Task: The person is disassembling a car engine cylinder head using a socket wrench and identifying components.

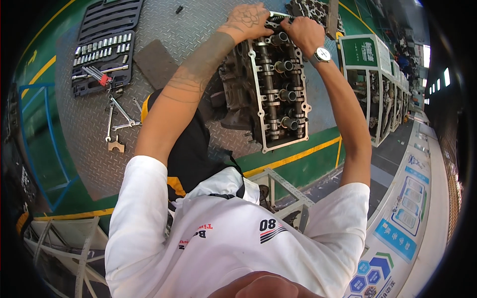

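Observation:
An engine cylinder head [278, 94] with two camshafts, round spark plug tubes and a pale metal rim lies in front of me, on a dark engine block [236, 89]. Both my hands are at its far end. My left hand [248, 22] is bent over the far left corner, its thumb and fingers closing toward dark toothed parts [276, 20] that look like a timing chain. From the right, my right hand [304, 34], with a watch [322, 54] on the wrist, is curled with its thumb beside those parts. What the fingertips grip is hidden.
On the metal tread-plate surface [198, 30] at left lie an open socket set case [102, 52], several wrenches [119, 111], a small tan block [116, 145] and a flat brown plate [156, 64]. Another engine part [310, 12] stands beyond my right hand. White-framed racks [370, 89] line the right.

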`<state>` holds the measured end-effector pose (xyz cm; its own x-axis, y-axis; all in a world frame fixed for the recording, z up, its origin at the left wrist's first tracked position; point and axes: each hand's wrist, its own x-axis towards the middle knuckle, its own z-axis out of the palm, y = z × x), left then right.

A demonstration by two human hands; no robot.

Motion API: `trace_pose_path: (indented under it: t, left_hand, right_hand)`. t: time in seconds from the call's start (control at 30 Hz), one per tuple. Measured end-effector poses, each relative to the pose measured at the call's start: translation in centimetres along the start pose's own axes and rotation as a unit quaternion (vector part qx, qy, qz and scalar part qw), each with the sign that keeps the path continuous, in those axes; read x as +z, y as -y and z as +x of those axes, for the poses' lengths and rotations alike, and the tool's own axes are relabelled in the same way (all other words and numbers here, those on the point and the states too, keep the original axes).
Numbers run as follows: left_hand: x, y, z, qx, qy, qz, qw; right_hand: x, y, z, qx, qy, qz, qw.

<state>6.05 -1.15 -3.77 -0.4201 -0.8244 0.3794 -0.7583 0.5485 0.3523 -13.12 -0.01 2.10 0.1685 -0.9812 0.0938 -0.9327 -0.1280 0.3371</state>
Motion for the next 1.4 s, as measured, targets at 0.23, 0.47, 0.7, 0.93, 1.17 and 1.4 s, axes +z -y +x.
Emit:
trace_pose_path:
  t: [0.23,0.47,0.7,0.93,1.17,1.4]
  left_hand:
    - [-0.5,-0.6,0.3,-0.025,0.070,-0.053,0.996]
    - [-2.4,-4.9,2.5,0.054,-0.180,-0.248,0.950]
    - [-6.2,-11.4,0.3,-0.019,0.129,-0.801,0.584]
    - [-6.8,-21.5,-9.5,0.125,-0.012,-0.483,0.866]
    - [-2.5,-29.0,-17.3,-0.152,-0.014,-0.681,0.716]
    - [-2.1,-34.3,-19.4,-0.285,-0.129,-0.677,0.667]
  right_hand:
    - [-4.5,-1.4,1.6,-0.078,0.050,-0.057,0.994]
    - [-13.2,-8.0,-1.8,-0.043,-0.062,-0.057,0.995]
    - [-13.3,-10.9,-12.6,0.027,-0.101,0.032,0.994]
    - [-13.9,-6.0,-25.0,0.087,-0.061,0.314,0.944]
    - [-14.9,-4.4,-31.0,0.266,0.020,0.298,0.916]
    - [-12.6,-6.0,-34.6,0.231,0.029,0.254,0.939]
